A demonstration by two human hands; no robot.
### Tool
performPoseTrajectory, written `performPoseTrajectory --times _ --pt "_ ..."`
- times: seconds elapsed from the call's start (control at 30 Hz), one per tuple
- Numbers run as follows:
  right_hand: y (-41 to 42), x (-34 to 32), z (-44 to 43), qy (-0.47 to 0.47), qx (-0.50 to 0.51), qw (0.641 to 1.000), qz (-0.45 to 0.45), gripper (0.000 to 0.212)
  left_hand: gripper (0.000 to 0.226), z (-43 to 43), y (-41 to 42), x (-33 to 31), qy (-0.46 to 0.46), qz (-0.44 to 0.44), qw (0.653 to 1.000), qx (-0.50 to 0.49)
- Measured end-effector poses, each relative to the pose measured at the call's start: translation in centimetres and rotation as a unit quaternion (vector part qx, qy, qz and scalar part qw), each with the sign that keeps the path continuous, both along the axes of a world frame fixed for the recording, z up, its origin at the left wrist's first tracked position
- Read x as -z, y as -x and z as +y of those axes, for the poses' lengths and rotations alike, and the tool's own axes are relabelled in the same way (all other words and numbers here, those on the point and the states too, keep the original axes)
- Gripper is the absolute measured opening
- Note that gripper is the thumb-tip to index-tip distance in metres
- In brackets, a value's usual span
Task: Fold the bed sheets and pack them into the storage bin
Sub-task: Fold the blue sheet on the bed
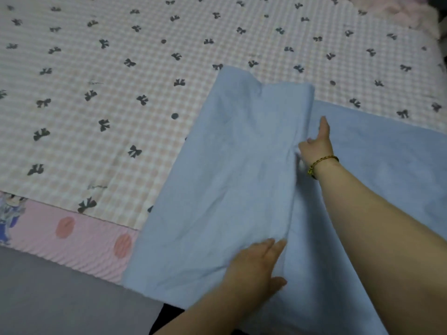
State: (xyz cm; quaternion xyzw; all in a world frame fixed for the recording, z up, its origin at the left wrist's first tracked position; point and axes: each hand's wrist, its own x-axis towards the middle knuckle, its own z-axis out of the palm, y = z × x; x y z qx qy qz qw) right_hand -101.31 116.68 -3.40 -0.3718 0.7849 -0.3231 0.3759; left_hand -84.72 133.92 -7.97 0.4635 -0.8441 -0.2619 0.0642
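Two hands: left hand (pixel 256 264) atop blue sheet (pixel 229 170), right hand (pixel 316 145) pinching its fold.

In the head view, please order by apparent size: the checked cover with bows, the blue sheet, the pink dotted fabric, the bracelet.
1. checked cover
2. blue sheet, close behind, though nearer the camera
3. pink dotted fabric
4. bracelet

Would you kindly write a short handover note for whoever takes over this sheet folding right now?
Left hand: flat on the blue sheet at the fold's near end.
Right hand: at the fold edge farther up, index finger out; grip unclear.
Done: one side folded over, on the bed.
Left: further folds, then packing; no bin in view.
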Motion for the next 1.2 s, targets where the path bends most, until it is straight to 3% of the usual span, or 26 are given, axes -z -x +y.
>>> performPoseTrajectory --times 0.2,0.33,0.43,0.57,0.67,0.73,0.83,0.9,1.0,1.1,1.2 --pt "-0.9 4.8 3.4 -0.025 0.051 0.997 -0.044 0.076 0.053 -1.1 -3.1 2.7 0.071 -0.043 0.996 -0.031" --pt "-1.3 4.4 2.8 0.020 0.038 0.999 0.010 0.062 0.052 -2.6 -3.8 2.5 0.034 -0.065 0.997 -0.030" --pt "-0.7 4.7 3.0 0.027 0.015 0.998 0.047 0.060 0.056 -4.3 -5.0 2.1 0.050 -0.081 0.991 -0.097" --pt "-1.0 5.6 3.4 -0.084 -0.044 0.978 0.186 0.061 0.066 -6.1 -8.0 2.7 -0.013 -0.148 0.981 -0.128" --pt "-2.7 4.9 2.0 -0.152 -0.078 0.940 0.294 0.073 0.062 -6.7 -9.3 2.7 0.006 -0.129 0.982 -0.139" --pt "-4.4 4.4 0.5 -0.154 -0.100 0.924 0.336 0.070 0.059 -7.2 -10.3 2.6 0.027 -0.121 0.973 -0.196" --pt "-8.6 3.8 -2.0 -0.147 -0.163 0.910 0.353 0.066 0.078 -7.6 -12.5 2.3 -0.019 -0.074 0.941 -0.330" --pt "-12.4 3.8 -3.7 -0.139 -0.211 0.910 0.330 0.073 0.091 -7.7 -13.8 2.4 -0.081 -0.025 0.929 -0.359" --pt "-17.8 4.5 -5.7 -0.148 -0.263 0.904 0.303 0.083 0.077 -7.8 -15.4 2.1 -0.169 0.129 0.916 -0.340" --pt "-21.2 5.2 -7.3 -0.209 -0.289 0.880 0.313 0.093 0.071 -7.9 -16.7 1.5 -0.256 0.274 0.841 -0.390" --pt "-23.2 5.9 -8.3 -0.266 -0.279 0.861 0.333 0.098 0.072 -7.8 -18.6 2.2 -0.347 0.321 0.782 -0.406"
